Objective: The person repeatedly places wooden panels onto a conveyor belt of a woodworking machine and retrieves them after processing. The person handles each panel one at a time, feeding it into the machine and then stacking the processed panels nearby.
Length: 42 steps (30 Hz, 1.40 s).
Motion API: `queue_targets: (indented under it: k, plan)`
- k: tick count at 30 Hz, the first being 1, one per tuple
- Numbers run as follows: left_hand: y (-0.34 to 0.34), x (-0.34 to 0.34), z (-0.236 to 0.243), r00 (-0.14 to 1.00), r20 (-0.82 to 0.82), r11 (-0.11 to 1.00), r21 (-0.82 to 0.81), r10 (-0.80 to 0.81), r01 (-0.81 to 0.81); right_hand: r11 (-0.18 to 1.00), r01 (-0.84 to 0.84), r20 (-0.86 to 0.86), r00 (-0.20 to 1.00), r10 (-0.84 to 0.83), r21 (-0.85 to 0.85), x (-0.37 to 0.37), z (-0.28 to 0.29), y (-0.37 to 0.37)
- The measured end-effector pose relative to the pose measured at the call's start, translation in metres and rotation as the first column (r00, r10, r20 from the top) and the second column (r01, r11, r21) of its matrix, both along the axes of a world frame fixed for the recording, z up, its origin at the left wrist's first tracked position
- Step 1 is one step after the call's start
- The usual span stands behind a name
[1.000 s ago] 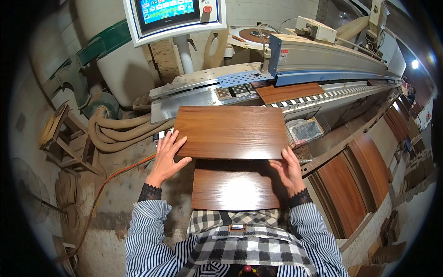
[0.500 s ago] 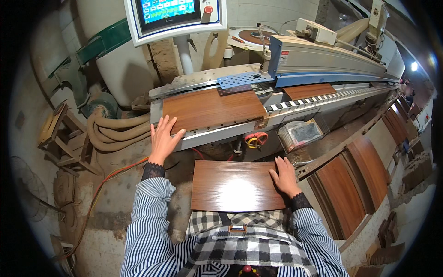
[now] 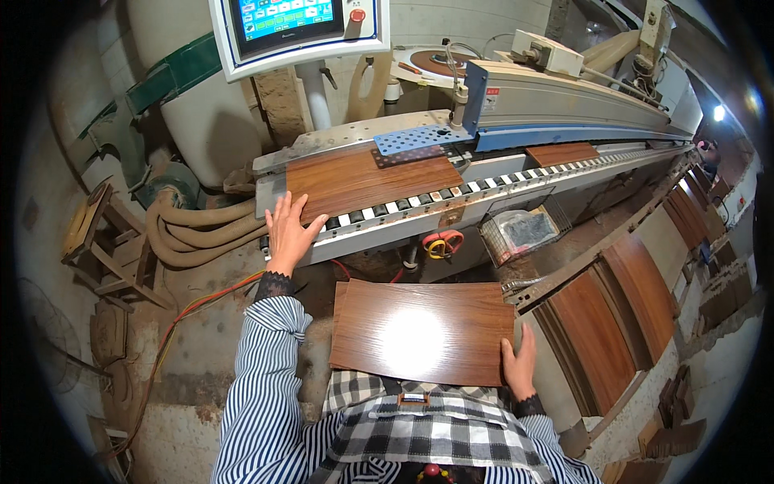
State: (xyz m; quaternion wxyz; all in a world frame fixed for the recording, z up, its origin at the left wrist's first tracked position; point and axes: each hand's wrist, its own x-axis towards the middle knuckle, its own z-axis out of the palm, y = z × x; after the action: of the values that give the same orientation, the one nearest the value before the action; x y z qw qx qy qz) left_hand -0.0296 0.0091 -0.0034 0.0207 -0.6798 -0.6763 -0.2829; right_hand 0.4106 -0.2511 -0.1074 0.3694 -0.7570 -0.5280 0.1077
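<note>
My left hand [image 3: 290,234], fingers spread, lies at the near left corner of a brown wood-grain board [image 3: 371,181] on the machine's bed. That board's far right part sits beneath a blue perforated plate [image 3: 413,140]. Close to my body lies another wood-grain board [image 3: 468,331], glossy with reflected light. A second board's edge [image 3: 339,302] peeks out under its left side. At the right end of the top board is my right hand [image 3: 520,363], its thumb against the board's edge and its fingers stretched out beyond it, apart from the thumb.
A roller track [image 3: 500,180] runs along the machine, carrying a further board [image 3: 562,153] farther right. Stacked boards [image 3: 592,339] lie at right. A control screen [image 3: 286,18] stands at the back. Ribbed hoses [image 3: 193,234] and a wooden stool [image 3: 113,242] are at left; scissors [image 3: 439,244] hang below.
The board on the bed has moved away from me, uncovering rollers along the near side. My right hand has slid toward me and right; the top board near my body has shifted the same way.
</note>
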Motion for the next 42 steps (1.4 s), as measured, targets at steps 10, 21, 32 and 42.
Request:
queue_targets:
  k: [10, 21, 32, 42]
  plan:
    - [0.0, 0.0, 0.001, 1.0, 0.002, 1.0, -0.017, 0.02, -0.02, 0.986, -0.017, -0.717, 0.689, -0.107, -0.163, 0.025, -0.034, -0.037]
    - [-0.001, 0.0, 0.004, 0.998, 0.008, 0.996, -0.066, 0.065, -0.064, 0.999, 0.033, -0.948, 0.318, -0.011, 0.0, 0.01, 0.015, 0.005]
    - [-0.002, -0.001, 0.006, 0.999, 0.038, 0.995, -0.095, 0.032, -0.028, 0.993, -0.068, -0.935, 0.349, -0.066, -0.095, 0.015, 0.005, 0.013]
    - [-0.004, -0.012, 0.013, 0.99, 0.135, 0.99, -0.132, -0.034, 0.052, 0.997, -0.028, -0.941, 0.333, -0.063, -0.077, 0.012, 0.002, 0.014]
